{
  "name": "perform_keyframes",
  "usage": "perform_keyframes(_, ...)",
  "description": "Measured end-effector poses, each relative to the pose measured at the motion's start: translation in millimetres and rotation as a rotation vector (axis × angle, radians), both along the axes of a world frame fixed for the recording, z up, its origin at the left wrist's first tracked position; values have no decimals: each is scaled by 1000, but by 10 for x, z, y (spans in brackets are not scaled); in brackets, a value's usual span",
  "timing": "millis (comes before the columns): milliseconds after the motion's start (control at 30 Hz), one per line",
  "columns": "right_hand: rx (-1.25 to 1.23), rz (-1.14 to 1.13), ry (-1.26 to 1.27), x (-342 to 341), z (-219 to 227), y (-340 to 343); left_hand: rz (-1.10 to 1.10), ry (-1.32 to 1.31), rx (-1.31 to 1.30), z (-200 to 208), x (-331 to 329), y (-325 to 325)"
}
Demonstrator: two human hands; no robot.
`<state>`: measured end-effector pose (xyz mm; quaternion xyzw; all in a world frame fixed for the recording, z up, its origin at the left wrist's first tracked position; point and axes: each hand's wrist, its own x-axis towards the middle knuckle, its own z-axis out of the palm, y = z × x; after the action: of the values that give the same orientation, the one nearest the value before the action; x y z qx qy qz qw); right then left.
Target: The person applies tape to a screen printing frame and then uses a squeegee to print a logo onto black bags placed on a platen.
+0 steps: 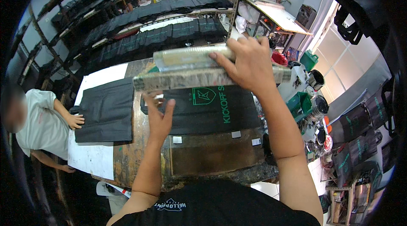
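My right hand [250,62] is closed on a raised screen printing frame [182,79], whose long paint-stained edge faces me. A pale, ink-smeared squeegee [186,58] lies along the top of the frame, with my right thumb against it. Under the frame a black bag [182,118] lies flat, bearing a green shield emblem and green lettering; its far part is hidden by the frame. My left hand [159,120] hovers over the bag's left end, just below the frame, thumb and fingers apart. Its fingertips are slightly blurred.
A co-worker [42,115] at left rests a hand by a plain black bag [106,111] on the stained table [140,158]. Small white pads [177,140] sit along a brown board [212,154]. Green containers [299,105] and cans crowd the right. Racks of black bags [148,35] stand behind.
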<state>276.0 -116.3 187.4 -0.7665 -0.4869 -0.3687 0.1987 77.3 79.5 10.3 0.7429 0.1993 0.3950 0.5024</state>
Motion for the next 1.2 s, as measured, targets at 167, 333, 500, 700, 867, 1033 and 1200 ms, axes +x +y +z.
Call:
perform_keyframes(167, 21, -7, -5, 220, 200, 151, 246, 805, 499, -828, -201, -7)
perform_keyframes(333, -35, -82, 36, 348, 353, 224, 205, 717, 379, -1188, -226, -57)
perform_keyframes(500, -31, -54, 64, 359, 358, 251, 151, 307, 342, -1045, -81, 132)
perform_keyframes(700, -12, -27, 45, 390, 383, 257, 132, 144, 185, -152, 4, 1144)
perform_keyframes(867, -39, -39, 50, 366, 322, 216, 348, 276, 246, 181, -902, 1830)
perform_keyframes(1033, -90, -75, 84, 323, 372, 259, 362, 143, 39, -60, -2509, 2845)
perform_keyframes(1200, -89, -86, 99, 381, 348, 265, 737, 326, 4, -243, -3809, 3359)
